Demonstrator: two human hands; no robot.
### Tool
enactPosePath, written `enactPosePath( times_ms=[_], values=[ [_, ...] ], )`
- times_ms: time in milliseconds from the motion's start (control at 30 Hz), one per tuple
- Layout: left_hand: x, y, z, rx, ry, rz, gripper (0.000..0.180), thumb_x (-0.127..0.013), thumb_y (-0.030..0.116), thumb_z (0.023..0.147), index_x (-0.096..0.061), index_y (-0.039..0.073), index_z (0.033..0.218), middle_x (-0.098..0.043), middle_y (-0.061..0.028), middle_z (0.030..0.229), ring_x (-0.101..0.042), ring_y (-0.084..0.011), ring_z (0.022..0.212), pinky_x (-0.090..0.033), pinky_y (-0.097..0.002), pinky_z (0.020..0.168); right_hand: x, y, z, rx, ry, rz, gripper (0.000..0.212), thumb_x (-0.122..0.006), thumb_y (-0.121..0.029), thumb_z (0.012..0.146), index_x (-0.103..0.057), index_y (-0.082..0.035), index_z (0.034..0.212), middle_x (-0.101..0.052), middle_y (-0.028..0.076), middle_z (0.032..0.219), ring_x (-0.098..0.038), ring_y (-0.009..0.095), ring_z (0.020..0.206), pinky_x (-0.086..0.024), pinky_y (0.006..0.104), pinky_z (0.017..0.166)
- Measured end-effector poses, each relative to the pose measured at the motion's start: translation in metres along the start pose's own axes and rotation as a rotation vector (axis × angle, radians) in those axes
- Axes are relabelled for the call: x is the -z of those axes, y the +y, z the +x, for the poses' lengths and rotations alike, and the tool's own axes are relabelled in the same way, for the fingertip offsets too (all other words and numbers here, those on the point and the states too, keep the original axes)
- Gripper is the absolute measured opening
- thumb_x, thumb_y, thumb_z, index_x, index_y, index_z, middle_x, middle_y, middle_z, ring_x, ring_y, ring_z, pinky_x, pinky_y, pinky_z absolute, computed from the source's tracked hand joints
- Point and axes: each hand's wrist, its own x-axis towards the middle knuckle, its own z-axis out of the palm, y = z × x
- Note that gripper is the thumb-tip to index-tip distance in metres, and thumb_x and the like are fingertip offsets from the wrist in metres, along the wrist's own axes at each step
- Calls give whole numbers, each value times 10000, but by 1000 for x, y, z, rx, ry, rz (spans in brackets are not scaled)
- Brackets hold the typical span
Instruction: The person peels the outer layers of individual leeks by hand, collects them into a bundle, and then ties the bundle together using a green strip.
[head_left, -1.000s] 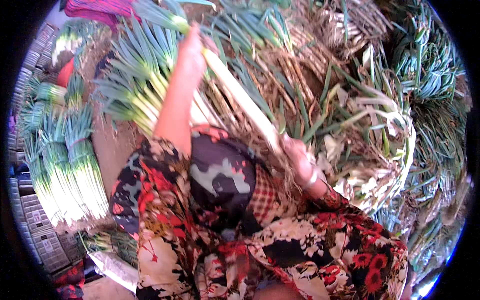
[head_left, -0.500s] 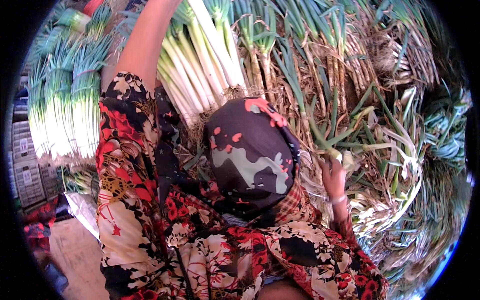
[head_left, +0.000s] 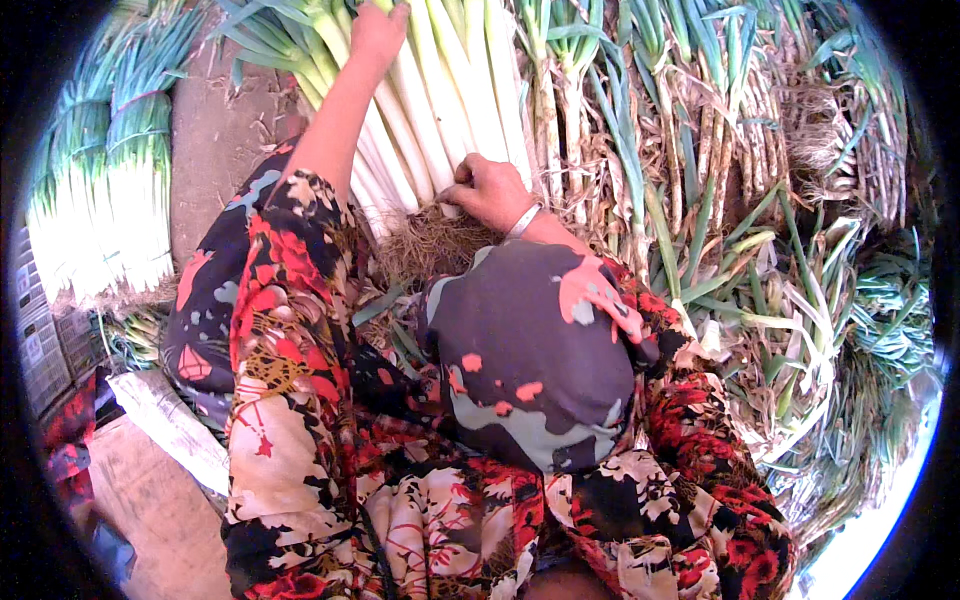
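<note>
Leeks [head_left: 425, 125] slanting up-left, leaves [head_left: 268, 30] far, roots [head_left: 412, 243] near, left hand [head_left: 378, 38] and right hand [head_left: 490, 193] curled (grip unclear)

Grey slatted crates [head_left: 42, 345] sit at left, near white sheeting [head_left: 168, 422].

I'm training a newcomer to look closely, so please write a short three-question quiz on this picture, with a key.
1. Multiple choice: where is the bracelet worn?
A) left wrist
B) right wrist
C) both wrists

2. True or false: the right hand is nearer the roots of the white stalks than their leafy ends.

3. Fill in: on the bundles at far left, the ____ ends point toward the picture's top.

Key: 1 B; 2 true; 3 green.
</note>
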Motion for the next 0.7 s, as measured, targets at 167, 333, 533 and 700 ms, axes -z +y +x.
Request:
enactPosePath(
  times_ms=[167, 333, 533, 700],
  values=[
    [-30, 29, -49, -50, 292, 36, 716, -547, 399, 796, -313, -104, 1249, -314, -348, 1270, -317, -439, 1196, -270, -443, 1000, -7, 4, 1, -82, 48, -55, 330, -645, -339, 647, -544, -30, 706, -584, 184, 653, -578, 358, 632, -464, 415, 606],
    [-39, 34, -82, -336, 167, 245, 791, -534, 483, 789, -178, 103, 1383, -101, -305, 1386, -112, -432, 1293, -148, -509, 1031, 16, 16, -23, 1, 116, 180, 238, -630, -274, 729, -597, -41, 767, -598, 168, 665, -594, 323, 622, -468, 379, 600],
    [-48, 39, -78, -228, 132, 373, 706, -454, 466, 836, -174, 121, 1384, -115, -305, 1384, -152, -417, 1292, -174, -518, 1014, 75, 157, -137, -503, 802, -409, 276, -603, -270, 736, -575, -15, 837, -596, 197, 762, -589, 338, 695, -470, 406, 640],
    [-45, 38, -76, -261, 141, 332, 702, -454, 480, 828, -228, 93, 1368, -149, -341, 1358, -202, -458, 1256, -210, -455, 1023, 92, 189, -227, -817, 367, -92, 360, -574, -310, 759, -591, 22, 896, -606, 221, 843, -590, 361, 732, -467, 415, 650]
  ],
)
